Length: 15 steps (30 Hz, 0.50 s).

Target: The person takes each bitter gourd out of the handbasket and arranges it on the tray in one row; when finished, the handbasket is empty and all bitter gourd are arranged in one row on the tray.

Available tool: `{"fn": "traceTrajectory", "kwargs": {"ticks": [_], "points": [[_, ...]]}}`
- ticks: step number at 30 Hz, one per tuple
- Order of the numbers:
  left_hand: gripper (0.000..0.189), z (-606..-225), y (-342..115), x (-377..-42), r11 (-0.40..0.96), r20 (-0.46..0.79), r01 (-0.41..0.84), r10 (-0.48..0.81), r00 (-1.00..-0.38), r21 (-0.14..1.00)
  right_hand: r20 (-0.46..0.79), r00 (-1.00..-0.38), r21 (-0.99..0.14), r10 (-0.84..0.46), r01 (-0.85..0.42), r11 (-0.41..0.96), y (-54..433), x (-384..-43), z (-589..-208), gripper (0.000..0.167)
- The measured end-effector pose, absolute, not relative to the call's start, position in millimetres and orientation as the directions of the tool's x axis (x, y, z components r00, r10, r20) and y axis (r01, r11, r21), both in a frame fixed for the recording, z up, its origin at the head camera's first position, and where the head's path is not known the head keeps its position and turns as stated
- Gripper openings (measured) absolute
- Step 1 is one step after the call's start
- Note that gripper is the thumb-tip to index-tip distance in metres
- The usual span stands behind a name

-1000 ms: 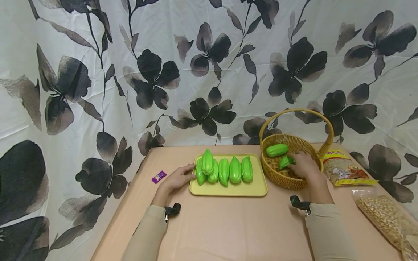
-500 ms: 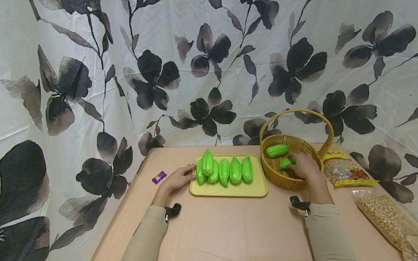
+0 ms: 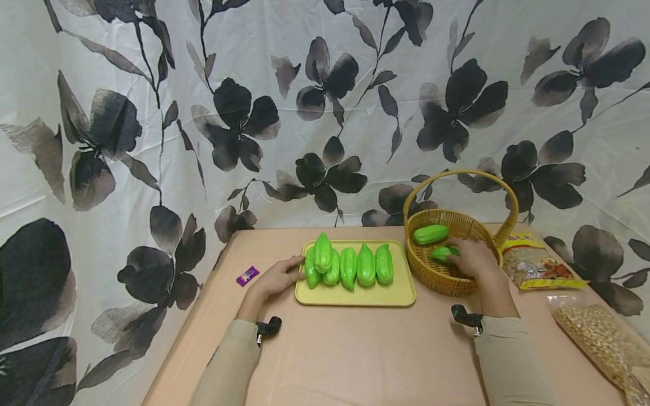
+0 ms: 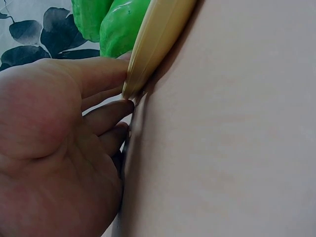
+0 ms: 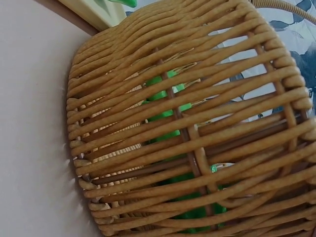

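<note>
Inside the wicker basket (image 3: 421,274), my right hand (image 3: 475,259) holds the right end of a glossy green gourd-like vegetable (image 3: 440,254), its fingers partly hiding it. A second green gourd (image 3: 430,234) lies behind it, against the basket's far left wall. In the right wrist view the woven wall (image 5: 197,143) covers the hand, and green shows through the gaps. My left hand (image 3: 274,277) touches the left edge of the yellow tray (image 3: 355,299) with its thumb and fingertips. Several pointed green gourds (image 3: 365,265) stand in a row on that tray, one (image 3: 322,252) resting on top at the left.
A small purple packet (image 3: 247,276) lies left of the tray. Right of the basket are a yellow-topped food bag (image 3: 540,262) and a clear bag of pale kernels (image 3: 594,332). The basket's handle (image 3: 459,172) arches above it. A floral cloth (image 3: 325,141) hangs behind the table.
The gourd under my right hand has tipped left and lies flatter in the basket. My left hand and the tray have stayed in place.
</note>
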State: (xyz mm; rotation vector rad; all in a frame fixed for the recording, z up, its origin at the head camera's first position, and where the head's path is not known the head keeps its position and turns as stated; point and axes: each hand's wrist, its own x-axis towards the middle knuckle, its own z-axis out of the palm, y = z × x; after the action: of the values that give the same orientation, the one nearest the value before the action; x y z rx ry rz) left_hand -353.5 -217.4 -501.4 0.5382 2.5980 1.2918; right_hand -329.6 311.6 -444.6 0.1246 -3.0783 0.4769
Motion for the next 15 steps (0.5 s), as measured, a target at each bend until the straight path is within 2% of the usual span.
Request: {"fn": "traceTrajectory", "kwargs": {"ticks": [6,15], "points": [[0.062,-501.1,-217.1,-353.2,0.547,-0.006,0.234,0.4,-0.917,0.804,0.023,-0.993,-0.26,-0.114,-0.116,0.959,311.0,-332.4,-444.3,0.049],[0.062,-501.2,-216.0,-353.0,0.561,-0.004,0.241,0.4,-0.917,0.792,0.081,-0.986,-0.367,-0.149,-0.169,0.915,312.1,-331.1,-444.3,0.05]]}}
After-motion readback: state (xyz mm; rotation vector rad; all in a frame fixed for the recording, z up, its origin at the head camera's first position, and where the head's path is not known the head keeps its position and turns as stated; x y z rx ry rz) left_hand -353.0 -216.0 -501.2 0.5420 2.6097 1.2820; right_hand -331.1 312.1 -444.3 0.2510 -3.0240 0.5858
